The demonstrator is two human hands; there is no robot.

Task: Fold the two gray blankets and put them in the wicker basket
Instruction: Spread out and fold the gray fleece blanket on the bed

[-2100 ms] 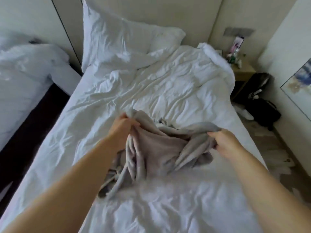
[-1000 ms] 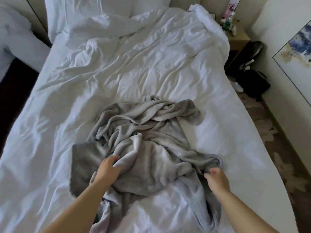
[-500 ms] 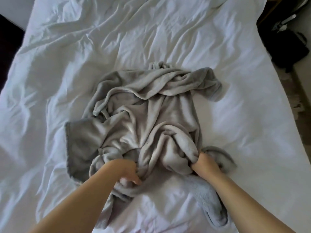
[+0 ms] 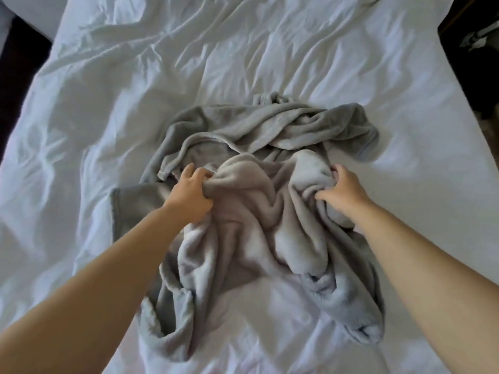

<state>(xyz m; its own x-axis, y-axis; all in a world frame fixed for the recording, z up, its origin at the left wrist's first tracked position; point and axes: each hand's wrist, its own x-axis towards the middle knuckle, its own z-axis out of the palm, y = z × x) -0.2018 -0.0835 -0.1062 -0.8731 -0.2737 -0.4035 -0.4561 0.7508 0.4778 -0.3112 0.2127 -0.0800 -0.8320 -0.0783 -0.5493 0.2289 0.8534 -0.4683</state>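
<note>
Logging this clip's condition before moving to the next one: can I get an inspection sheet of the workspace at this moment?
Surface: bed, wrinkled white bedding.
Job's things: blankets, gray, crumpled in a heap mid-bed, unfolded; basket not in view.
Clutter: nothing seen.
Hands: left hand grips a fold at the heap's left; right hand grips a fold at its right.
Cables: nothing seen.
Surroundings: dark floor left of the bed; dark shape at upper right, too unclear to name.
</note>
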